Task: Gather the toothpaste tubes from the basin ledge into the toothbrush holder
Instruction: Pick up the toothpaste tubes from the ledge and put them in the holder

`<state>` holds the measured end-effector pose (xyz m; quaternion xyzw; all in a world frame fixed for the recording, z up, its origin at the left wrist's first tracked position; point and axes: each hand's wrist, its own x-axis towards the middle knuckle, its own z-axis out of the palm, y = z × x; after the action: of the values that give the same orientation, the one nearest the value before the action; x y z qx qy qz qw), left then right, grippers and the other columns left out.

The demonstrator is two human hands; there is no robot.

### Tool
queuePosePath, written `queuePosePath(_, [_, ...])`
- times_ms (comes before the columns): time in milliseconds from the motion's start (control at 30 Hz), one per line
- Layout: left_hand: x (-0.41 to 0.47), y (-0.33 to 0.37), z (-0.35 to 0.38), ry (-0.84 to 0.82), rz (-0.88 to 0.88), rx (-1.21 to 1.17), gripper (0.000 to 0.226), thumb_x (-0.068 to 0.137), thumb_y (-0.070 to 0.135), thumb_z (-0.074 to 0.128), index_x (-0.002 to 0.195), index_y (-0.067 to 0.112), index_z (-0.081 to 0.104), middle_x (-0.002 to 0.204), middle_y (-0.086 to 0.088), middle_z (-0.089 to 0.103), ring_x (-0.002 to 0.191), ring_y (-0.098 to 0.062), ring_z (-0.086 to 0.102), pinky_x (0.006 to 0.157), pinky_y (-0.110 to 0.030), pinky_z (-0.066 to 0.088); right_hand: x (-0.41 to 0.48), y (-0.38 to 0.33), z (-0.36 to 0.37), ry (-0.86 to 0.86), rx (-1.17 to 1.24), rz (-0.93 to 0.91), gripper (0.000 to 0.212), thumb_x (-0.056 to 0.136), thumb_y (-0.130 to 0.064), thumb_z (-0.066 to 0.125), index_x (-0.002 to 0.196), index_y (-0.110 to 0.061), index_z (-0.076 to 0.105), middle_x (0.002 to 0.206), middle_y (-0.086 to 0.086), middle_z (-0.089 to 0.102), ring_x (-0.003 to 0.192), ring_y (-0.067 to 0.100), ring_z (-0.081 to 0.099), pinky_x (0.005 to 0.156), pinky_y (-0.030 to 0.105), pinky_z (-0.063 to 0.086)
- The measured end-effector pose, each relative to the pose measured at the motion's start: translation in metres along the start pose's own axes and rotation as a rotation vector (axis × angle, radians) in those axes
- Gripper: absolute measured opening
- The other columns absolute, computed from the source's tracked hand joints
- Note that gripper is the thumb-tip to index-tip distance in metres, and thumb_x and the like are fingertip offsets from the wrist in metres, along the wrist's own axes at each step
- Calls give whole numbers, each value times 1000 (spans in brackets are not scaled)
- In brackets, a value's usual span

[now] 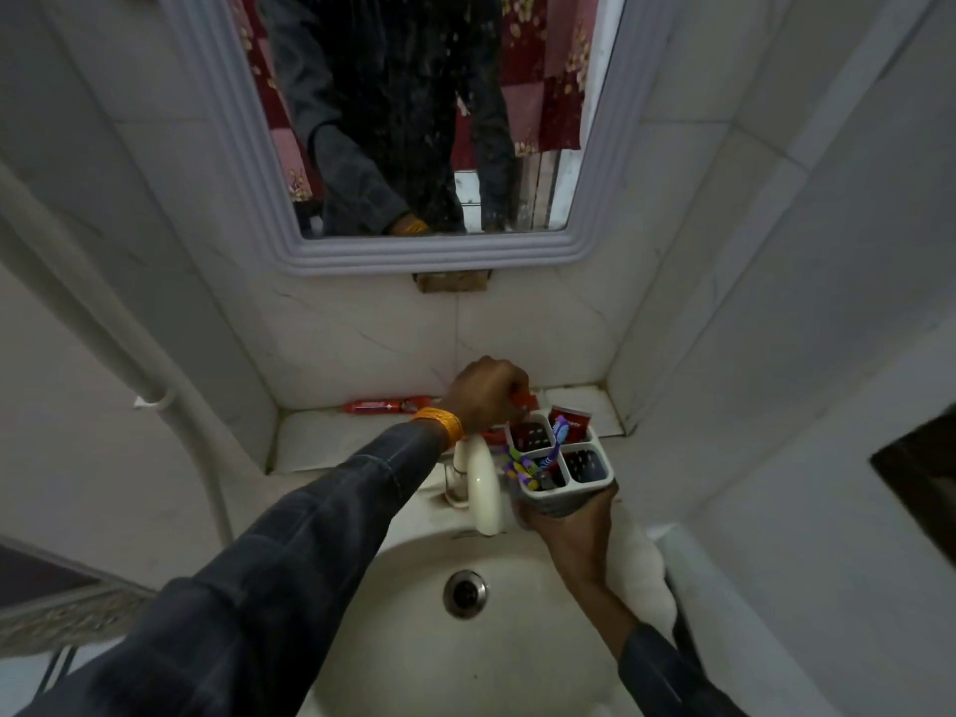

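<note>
Basin (414,654) below; red tube (385,405) on tiled ledge (331,437).

red tube (389,405) flat on ledge (331,437)

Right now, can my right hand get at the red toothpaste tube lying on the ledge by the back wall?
Probably not: the right hand is gripping the white four-compartment toothbrush holder, and the left hand sits between it and the red toothpaste tube.

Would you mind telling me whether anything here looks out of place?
One red toothpaste tube lies flat on the basin ledge, outside the toothbrush holder in the right hand.
</note>
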<state>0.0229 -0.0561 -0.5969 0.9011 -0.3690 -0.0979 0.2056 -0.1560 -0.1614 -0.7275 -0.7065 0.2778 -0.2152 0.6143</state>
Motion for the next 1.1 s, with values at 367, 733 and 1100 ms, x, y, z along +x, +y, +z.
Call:
queuePosePath(367, [15,-22,-6,-76,-57,-66,9,78,13,71,87,13,75,94,-6,75,84,-21,67,80,-35,58,3,4,2,6,-12,-15,120,45,-17,107,146,-21,41,140,-2,65,125,13,66,99,33,59])
queuePosePath(733, [40,-87,41,-118,-208,-4,32,88,19,66,115,4,63,121,-18,64,112,-34,60,99,-39,48,6,16,1,-20,-16,-34,118,49,-2,103,148,-13,39,144,1,61,131,15,62,106,39,55])
queuePosePath(1100, [32,-82,49,-60,-192,178,30,88,26,65,109,4,66,114,-16,66,105,-34,63,90,-39,51,3,14,7,-2,21,-68,118,48,1,103,146,-14,38,143,1,61,128,10,64,98,21,56])
